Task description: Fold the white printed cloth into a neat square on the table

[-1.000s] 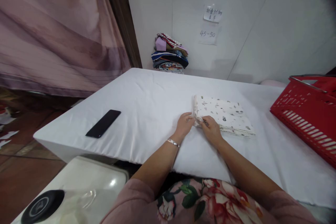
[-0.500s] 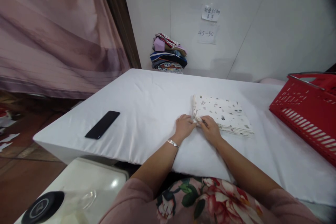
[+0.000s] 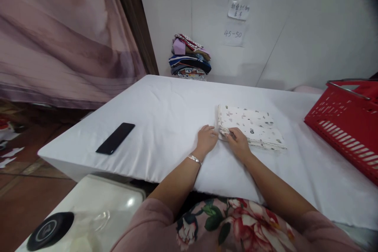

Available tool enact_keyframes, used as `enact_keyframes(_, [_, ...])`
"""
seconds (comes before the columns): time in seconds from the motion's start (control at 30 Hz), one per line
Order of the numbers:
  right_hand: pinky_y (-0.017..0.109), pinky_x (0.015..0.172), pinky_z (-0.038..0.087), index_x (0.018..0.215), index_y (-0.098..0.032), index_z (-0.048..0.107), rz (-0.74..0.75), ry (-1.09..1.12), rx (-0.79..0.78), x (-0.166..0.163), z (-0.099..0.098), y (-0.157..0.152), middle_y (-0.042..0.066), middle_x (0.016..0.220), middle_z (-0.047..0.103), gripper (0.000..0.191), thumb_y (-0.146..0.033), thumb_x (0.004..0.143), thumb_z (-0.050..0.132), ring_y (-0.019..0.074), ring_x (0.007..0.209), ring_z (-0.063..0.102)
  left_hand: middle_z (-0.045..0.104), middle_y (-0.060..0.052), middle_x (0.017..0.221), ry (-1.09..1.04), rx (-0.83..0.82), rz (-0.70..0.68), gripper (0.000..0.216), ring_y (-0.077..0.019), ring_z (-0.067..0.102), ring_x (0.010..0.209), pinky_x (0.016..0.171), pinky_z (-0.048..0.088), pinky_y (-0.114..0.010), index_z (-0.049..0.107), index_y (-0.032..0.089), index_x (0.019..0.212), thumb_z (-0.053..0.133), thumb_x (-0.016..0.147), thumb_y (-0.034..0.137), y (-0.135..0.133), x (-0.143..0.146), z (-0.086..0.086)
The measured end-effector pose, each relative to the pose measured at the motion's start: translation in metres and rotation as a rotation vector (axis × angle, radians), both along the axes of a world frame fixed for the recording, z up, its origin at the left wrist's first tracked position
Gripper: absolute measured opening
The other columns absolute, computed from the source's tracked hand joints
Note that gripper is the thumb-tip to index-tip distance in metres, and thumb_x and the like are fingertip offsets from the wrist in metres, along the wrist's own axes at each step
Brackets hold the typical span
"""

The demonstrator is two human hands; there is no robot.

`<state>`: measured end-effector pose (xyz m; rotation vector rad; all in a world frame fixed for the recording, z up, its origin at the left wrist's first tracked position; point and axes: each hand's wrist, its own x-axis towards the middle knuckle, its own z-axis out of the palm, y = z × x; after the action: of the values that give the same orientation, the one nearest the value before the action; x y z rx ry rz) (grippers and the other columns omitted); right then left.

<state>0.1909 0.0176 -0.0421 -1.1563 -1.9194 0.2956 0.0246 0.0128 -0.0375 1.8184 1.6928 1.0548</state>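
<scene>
A folded white cloth with small dark prints (image 3: 254, 126) lies on the white-covered table (image 3: 165, 118). My right hand (image 3: 239, 144) pinches the cloth's near left corner, fingers closed on its edge. My left hand (image 3: 206, 138), with a silver bracelet at the wrist, rests on the table just left of that corner, fingers curled and touching the cloth's edge.
A black phone (image 3: 115, 138) lies near the table's left front edge. A red plastic basket (image 3: 348, 126) stands at the right. A stack of folded clothes (image 3: 189, 58) sits against the wall behind the table. A white appliance with a black disc (image 3: 73, 220) is at the lower left.
My left hand has slid slightly left, away from the cloth's corner. My right hand keeps its pinch on the corner. The cloth has hardly moved.
</scene>
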Motion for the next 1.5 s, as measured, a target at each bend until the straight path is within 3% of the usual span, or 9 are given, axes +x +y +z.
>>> enact_keyframes(0.23, [0.034, 0.08, 0.044, 0.095, -0.022, 0.059, 0.036, -0.003, 0.01, 0.0, 0.0, -0.002, 0.005, 0.092, 0.062, 0.014, -0.028, 0.086, 0.05, 0.0202, 0.088, 0.055, 0.063, -0.002, 0.118, 0.077, -0.026, -0.018, 0.009, -0.0231, 0.043, 0.123, 0.107, 0.028, -0.043, 0.071, 0.024, 0.076, 0.066, 0.075, 0.031, -0.004, 0.002, 0.003])
enact_keyframes(0.43, [0.033, 0.078, 0.044, 0.097, -0.021, 0.059, 0.003, 0.05, -0.015, 0.001, -0.001, -0.001, 0.005, 0.092, 0.061, 0.017, -0.03, 0.086, 0.049, 0.0197, 0.087, 0.055, 0.06, -0.006, 0.119, 0.162, -0.032, 0.063, 0.018, -0.0246, 0.04, 0.124, 0.105, 0.027, -0.041, 0.069, 0.02, 0.083, 0.063, 0.077, 0.036, -0.006, 0.007, 0.003])
enact_keyframes(0.63, [0.033, 0.076, 0.044, 0.096, -0.022, 0.058, -0.015, 0.043, -0.003, 0.0, -0.003, 0.0, 0.004, 0.09, 0.06, 0.016, -0.03, 0.086, 0.049, 0.0197, 0.085, 0.055, 0.061, -0.004, 0.112, 0.246, -0.036, 0.015, 0.015, -0.0262, 0.036, 0.126, 0.103, 0.022, -0.045, 0.064, 0.02, 0.069, 0.059, 0.078, 0.032, -0.001, 0.016, 0.001])
enact_keyframes(0.77, [0.034, 0.078, 0.045, 0.096, -0.022, 0.058, -0.012, 0.033, 0.014, -0.001, 0.0, -0.002, 0.005, 0.09, 0.06, 0.016, -0.029, 0.086, 0.048, 0.0202, 0.086, 0.055, 0.063, -0.003, 0.103, 0.213, -0.036, 0.039, 0.011, -0.0228, 0.045, 0.116, 0.099, 0.027, -0.04, 0.06, 0.02, 0.067, 0.06, 0.075, 0.028, 0.0, 0.017, 0.003])
enact_keyframes(1.0, [0.042, 0.09, 0.044, 0.11, -0.019, 0.055, 0.109, -0.145, 0.097, 0.003, -0.003, -0.006, 0.011, 0.107, 0.059, 0.031, -0.024, 0.08, 0.055, 0.0254, 0.101, 0.053, 0.063, 0.0, 0.07, 0.154, -0.047, 0.009, 0.008, -0.0161, 0.057, 0.074, 0.08, 0.037, -0.031, 0.057, 0.02, 0.067, 0.059, 0.073, 0.023, -0.002, 0.016, 0.005])
enact_keyframes(1.1, [0.045, 0.091, 0.043, 0.114, -0.019, 0.053, 0.101, -0.19, 0.103, 0.004, -0.003, -0.007, 0.012, 0.111, 0.057, 0.037, -0.027, 0.078, 0.057, 0.0275, 0.104, 0.051, 0.063, 0.002, 0.07, 0.085, -0.053, 0.026, 0.004, -0.015, 0.057, 0.071, 0.08, 0.038, -0.029, 0.056, 0.02, 0.07, 0.06, 0.071, 0.021, -0.001, 0.016, 0.005])
enact_keyframes(1.27, [0.043, 0.088, 0.045, 0.109, -0.021, 0.055, 0.072, -0.16, 0.078, 0.003, 0.0, -0.004, 0.01, 0.105, 0.06, 0.026, -0.026, 0.084, 0.05, 0.0252, 0.099, 0.054, 0.061, 0.004, 0.068, -0.033, -0.114, 0.063, 0.009, -0.0136, 0.057, 0.068, 0.079, 0.04, -0.029, 0.053, 0.021, 0.074, 0.061, 0.07, 0.023, -0.001, 0.017, 0.007])
enact_keyframes(1.5, [0.041, 0.087, 0.046, 0.11, -0.022, 0.055, 0.005, -0.115, 0.15, 0.002, -0.001, -0.003, 0.01, 0.104, 0.06, 0.025, -0.024, 0.087, 0.045, 0.0241, 0.099, 0.054, 0.06, 0.004, 0.067, -0.108, -0.174, 0.075, 0.013, -0.0133, 0.058, 0.068, 0.074, 0.042, -0.027, 0.052, 0.021, 0.076, 0.062, 0.068, 0.02, -0.005, 0.017, 0.011])
